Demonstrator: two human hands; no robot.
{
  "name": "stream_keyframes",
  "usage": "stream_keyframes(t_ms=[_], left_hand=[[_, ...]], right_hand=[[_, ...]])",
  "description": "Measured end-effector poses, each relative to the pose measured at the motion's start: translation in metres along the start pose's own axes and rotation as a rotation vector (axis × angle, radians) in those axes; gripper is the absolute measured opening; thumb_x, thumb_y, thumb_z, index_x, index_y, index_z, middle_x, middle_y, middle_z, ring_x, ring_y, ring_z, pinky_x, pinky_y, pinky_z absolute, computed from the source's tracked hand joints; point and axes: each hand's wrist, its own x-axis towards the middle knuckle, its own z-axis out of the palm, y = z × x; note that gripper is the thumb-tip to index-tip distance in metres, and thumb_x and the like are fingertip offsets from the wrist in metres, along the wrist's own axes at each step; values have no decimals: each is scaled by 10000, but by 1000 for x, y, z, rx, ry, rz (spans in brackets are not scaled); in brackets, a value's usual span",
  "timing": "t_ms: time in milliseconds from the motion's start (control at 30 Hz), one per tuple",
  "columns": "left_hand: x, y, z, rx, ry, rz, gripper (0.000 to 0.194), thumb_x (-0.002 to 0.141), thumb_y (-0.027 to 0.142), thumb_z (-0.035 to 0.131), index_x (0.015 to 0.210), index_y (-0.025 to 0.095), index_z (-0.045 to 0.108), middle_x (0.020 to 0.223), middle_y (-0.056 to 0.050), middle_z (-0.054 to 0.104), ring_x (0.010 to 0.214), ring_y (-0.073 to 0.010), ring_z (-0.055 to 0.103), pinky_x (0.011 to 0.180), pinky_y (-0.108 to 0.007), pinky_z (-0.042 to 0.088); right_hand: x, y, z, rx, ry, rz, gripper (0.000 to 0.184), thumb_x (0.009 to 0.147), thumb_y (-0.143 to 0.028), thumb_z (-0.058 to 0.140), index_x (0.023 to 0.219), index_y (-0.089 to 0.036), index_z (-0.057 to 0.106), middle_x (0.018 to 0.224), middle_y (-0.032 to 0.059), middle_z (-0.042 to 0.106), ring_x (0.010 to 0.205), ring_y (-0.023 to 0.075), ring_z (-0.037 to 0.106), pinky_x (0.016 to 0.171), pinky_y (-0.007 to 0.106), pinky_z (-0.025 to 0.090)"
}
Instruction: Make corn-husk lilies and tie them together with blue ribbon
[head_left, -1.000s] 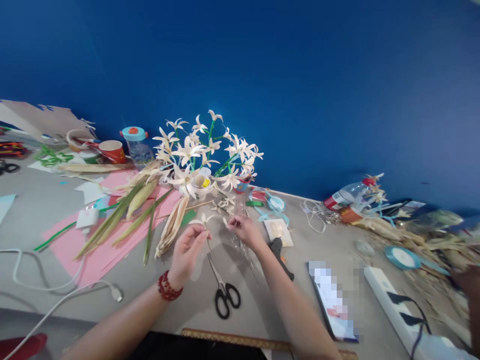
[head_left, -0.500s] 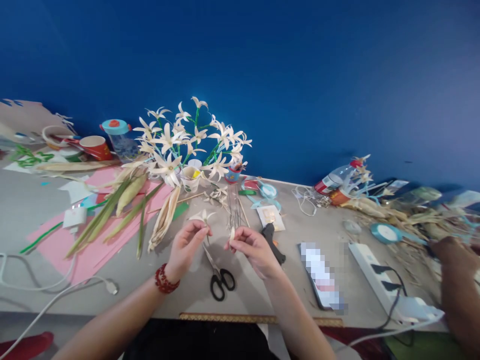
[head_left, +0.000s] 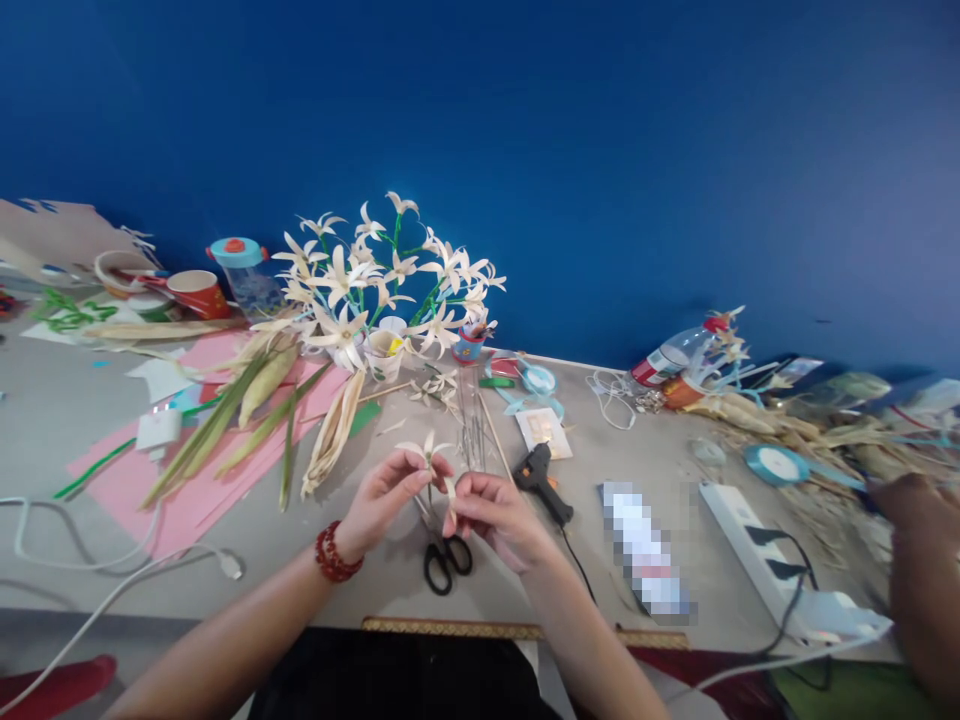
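My left hand [head_left: 391,494] pinches a small cream flower [head_left: 428,453], its pale petals spread above the fingertips. Close against it, my right hand [head_left: 495,510] is closed on a narrow cream petal strip [head_left: 451,490], held beside the flower's base. The fingers of both hands nearly meet, and they hide where strip and flower might touch. Beneath them lie scissors [head_left: 448,562] with black handles, blades partly covered by my hands. Just right of my right hand rests a black glue gun [head_left: 543,484] on the table.
Behind my hands, a cup [head_left: 384,362] holds several cream flowers on green stems. Corn husks [head_left: 255,385] lie on pink paper [head_left: 169,515] at left. To the right are a phone [head_left: 646,550], a power strip [head_left: 757,560], a ribbon roll [head_left: 776,466] and another person's hand [head_left: 911,515].
My hands have come together, the left moving right with the flower and the right bringing the petal strip beside it. More of the glue gun now shows.
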Motion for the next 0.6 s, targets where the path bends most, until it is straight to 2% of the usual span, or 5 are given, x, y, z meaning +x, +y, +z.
stream_keyframes(t_ms=[167,233,367,500,600], left_hand=[[0,-1,0,-12,14,-23,45,870,200,640,859,172,606,915,-57,711,861,-163,638,809,-286,459],[1,-1,0,-37,21,-29,41,872,197,636,861,173,604,930,-58,710,866,-165,638,804,-288,463],[4,-2,2,-56,38,-60,41,879,187,625,857,174,593,917,-51,710,864,-154,630,788,-268,460],[5,-1,3,-21,48,-66,45,871,181,637,848,172,599,908,-44,711,896,-150,627,834,-263,444],[5,0,5,9,53,-58,48,868,181,641,843,170,601,897,-43,710,886,-151,629,841,-267,445]], right_hand=[[-1,6,-1,-40,19,-65,285,812,-398,686,706,-154,586,648,56,704,513,100,551,538,210,401],[-1,11,-2,-163,128,-216,257,864,-389,618,744,-161,612,685,45,690,564,120,571,578,239,438],[2,22,-7,-581,379,-660,97,850,-229,630,944,-206,646,864,45,671,738,161,604,673,284,481],[8,25,-10,-812,294,-928,218,844,-113,588,1002,-245,659,943,56,652,806,179,611,722,326,507],[10,21,-9,-864,248,-993,230,839,-80,582,963,-249,676,882,50,650,850,195,617,744,339,510]])
